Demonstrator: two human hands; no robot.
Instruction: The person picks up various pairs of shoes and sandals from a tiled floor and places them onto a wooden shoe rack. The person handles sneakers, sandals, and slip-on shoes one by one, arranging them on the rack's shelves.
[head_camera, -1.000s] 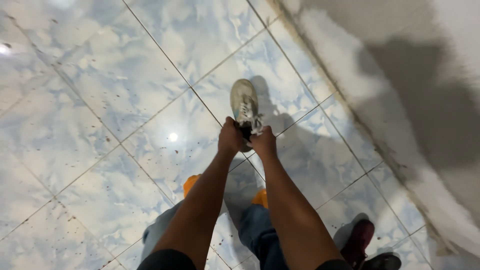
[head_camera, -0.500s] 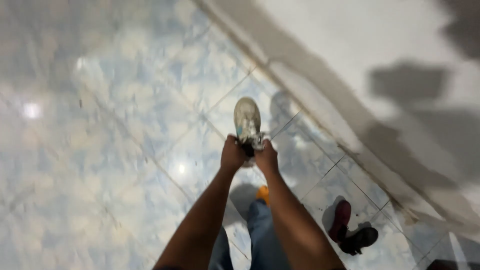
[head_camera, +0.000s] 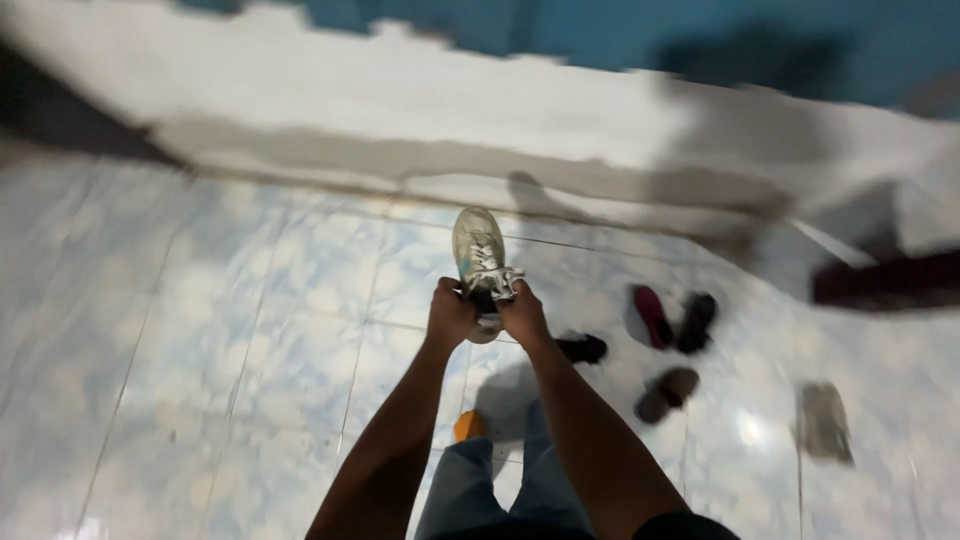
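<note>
A worn white sneaker (head_camera: 478, 250) with white laces and a bit of teal on its side is held out in front of me, toe pointing away, above the floor. My left hand (head_camera: 449, 314) grips the left side of its opening near the heel. My right hand (head_camera: 522, 313) grips the right side, with the laces bunched just above its fingers. Both arms are stretched forward. Below them show my jeans and one orange shoe (head_camera: 467, 426).
The floor is blue-and-white marbled tile (head_camera: 250, 340). A rough white wall base (head_camera: 420, 110) with blue above runs across the top. Several dark shoes lie to the right (head_camera: 672, 318), with a brown one (head_camera: 666, 393) and a grey piece (head_camera: 824, 423) nearer.
The view has swung so the wall now runs across the top, and more shoes on the right have come into view. Both hands keep the same hold on the sneaker.
</note>
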